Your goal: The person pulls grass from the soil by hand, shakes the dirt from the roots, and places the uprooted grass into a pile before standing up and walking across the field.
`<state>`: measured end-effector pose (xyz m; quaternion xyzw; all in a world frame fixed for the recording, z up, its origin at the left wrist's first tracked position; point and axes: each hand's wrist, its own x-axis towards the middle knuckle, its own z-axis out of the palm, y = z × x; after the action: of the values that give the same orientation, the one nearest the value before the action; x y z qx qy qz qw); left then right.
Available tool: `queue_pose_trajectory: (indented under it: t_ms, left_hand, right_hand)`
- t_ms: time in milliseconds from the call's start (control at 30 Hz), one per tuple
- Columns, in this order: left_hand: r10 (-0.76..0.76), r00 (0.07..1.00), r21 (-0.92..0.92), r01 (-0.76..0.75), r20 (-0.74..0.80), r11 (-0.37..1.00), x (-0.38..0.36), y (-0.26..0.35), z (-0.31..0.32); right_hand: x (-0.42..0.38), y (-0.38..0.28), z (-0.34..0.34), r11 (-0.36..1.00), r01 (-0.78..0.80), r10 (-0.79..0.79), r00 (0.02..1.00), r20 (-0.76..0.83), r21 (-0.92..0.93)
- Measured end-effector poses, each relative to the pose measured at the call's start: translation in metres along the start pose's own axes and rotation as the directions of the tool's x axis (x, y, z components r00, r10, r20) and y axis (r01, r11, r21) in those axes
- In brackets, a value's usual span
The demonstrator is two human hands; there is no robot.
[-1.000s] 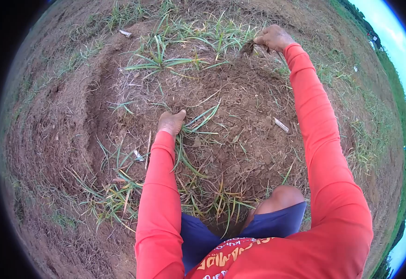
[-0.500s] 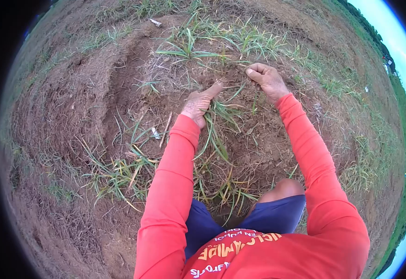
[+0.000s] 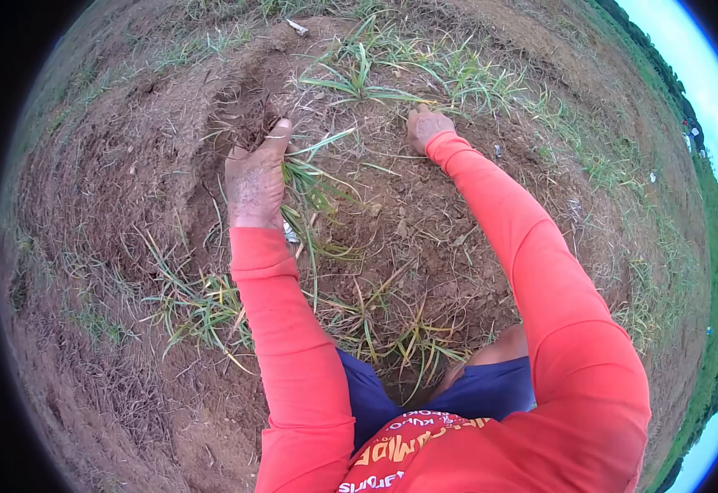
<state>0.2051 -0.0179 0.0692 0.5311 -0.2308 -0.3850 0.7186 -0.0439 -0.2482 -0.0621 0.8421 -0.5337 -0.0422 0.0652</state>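
My left hand (image 3: 258,181) is closed around a bunch of uprooted grass (image 3: 314,185). Its green blades hang out to the right, past my thumb, and dark soil-covered roots (image 3: 260,123) stick up above the fingers. Farther right, my right hand (image 3: 429,130) is down at the soil with its fingers curled closed on thin grass blades (image 3: 433,107); the fingertips are partly hidden. Just to the left of that hand stands a rooted grass tuft (image 3: 359,82) with long green leaves.
Several pulled-looking grass clumps (image 3: 203,308) lie at the lower left, and more yellow-green grass (image 3: 412,337) lies before my knees. A white scrap (image 3: 290,233) shows beside my left wrist. Another pale piece (image 3: 296,27) lies at the top. More grass (image 3: 474,74) grows at the upper right.
My left hand has moved left with the grass bunch, whose roots now show above it. My right hand has shifted left and slightly up, closing at the base of the grass.
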Motion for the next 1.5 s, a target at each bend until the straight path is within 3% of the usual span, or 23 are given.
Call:
queue_pose_trajectory:
  t_ms: [100,133,267,367,400,500,533,667,733,800,900,933,1033,1067,1167,1200,1267,1333,1433,1500]
  left_hand:
    - [0.002,0.998,0.009,-0.002,-0.058,1.0,0.004,0.006,-0.011]
    - [-0.025,0.999,0.022,0.026,-0.042,0.999,0.004,0.009,-0.014]
    - [0.012,1.0,0.058,-0.011,-0.013,0.998,0.011,0.011,-0.026]
    - [-0.002,1.0,0.07,0.004,-0.028,0.998,0.01,0.017,-0.033]
    - [-0.005,0.999,0.042,0.007,-0.045,0.999,0.009,0.019,-0.032]
    - [-0.019,1.0,0.062,0.02,-0.016,0.998,0.009,0.018,-0.036]
    - [-0.012,1.0,0.076,0.012,0.008,0.997,0.01,0.019,-0.035]
    - [0.06,0.998,0.021,-0.06,0.032,0.998,0.015,0.006,-0.034]
    - [-0.007,1.0,0.091,0.004,0.027,0.996,0.014,0.009,-0.037]
    - [-0.079,0.997,0.104,0.077,0.014,0.992,0.012,0.014,-0.033]
    - [0.014,1.0,0.024,-0.015,0.021,1.0,0.009,0.009,-0.014]
    - [0.012,0.999,0.048,-0.014,0.043,0.999,0.008,0.007,-0.011]
    - [0.008,0.997,0.133,-0.018,0.076,0.991,0.003,0.004,-0.009]
    - [-0.094,0.992,0.146,0.082,0.082,0.986,0.001,0.008,-0.009]
    - [-0.095,0.994,0.001,0.095,0.051,0.995,-0.003,0.004,0.003]
    - [-0.045,0.995,-0.005,0.046,0.094,0.999,0.002,-0.009,0.002]
    - [-0.113,0.979,0.068,0.103,0.168,0.992,0.001,-0.024,0.007]
    - [-0.196,0.951,0.115,0.173,0.24,0.978,-0.006,-0.038,0.02]
    - [-0.36,0.87,0.136,0.334,0.336,0.933,-0.021,-0.063,0.055]
    - [-0.504,0.778,0.141,0.489,0.376,0.861,-0.03,-0.081,0.076]
  right_hand:
    - [0.003,-0.022,-0.028,0.979,0.034,-0.006,0.99,0.14,-0.199]
    - [0.017,-0.014,-0.011,0.996,-0.069,0.076,0.989,0.129,-0.056]
    - [0.034,0.006,-0.018,0.996,-0.088,0.092,0.971,0.219,-0.028]
    - [0.087,0.055,0.033,0.921,0.291,-0.129,0.856,0.501,-0.26]
    - [0.064,0.041,0.005,0.985,-0.166,0.143,0.94,0.311,0.051]
    - [0.035,0.02,-0.046,0.993,-0.094,0.058,0.909,0.412,0.067]
    - [0.053,0.039,-0.012,1.0,-0.013,0.012,0.934,0.358,-0.001]
    - [0.064,0.048,0.013,0.992,-0.125,0.127,0.962,0.241,-0.026]
    - [0.071,0.064,0.012,0.991,0.011,0.029,0.958,0.287,-0.137]
    - [0.07,0.081,-0.005,0.993,0.049,-0.026,0.977,0.21,-0.103]
    - [0.028,0.067,-0.092,0.996,0.082,-0.062,0.931,0.361,-0.041]
    - [0.032,0.082,-0.079,0.999,-0.017,0.006,0.955,0.296,0.036]
    - [0.024,0.103,-0.118,0.98,-0.017,-0.014,0.989,0.15,0.2]
    - [0.013,0.098,-0.149,0.973,-0.035,-0.01,0.981,0.192,0.227]
    - [-0.006,0.106,-0.182,0.961,0.007,-0.057,0.984,0.171,0.278]
    - [-0.016,0.108,-0.183,0.927,0.033,-0.085,0.989,0.122,0.373]
    - [-0.036,0.105,-0.178,0.803,-0.028,-0.058,0.991,0.124,0.595]
    - [-0.07,0.091,-0.179,0.579,-0.138,-0.047,0.978,0.202,0.804]
    - [-0.118,0.061,-0.164,0.2,-0.163,-0.094,0.978,0.185,0.966]
    - [-0.144,0.046,-0.15,0.123,-0.157,-0.137,0.975,0.174,0.98]
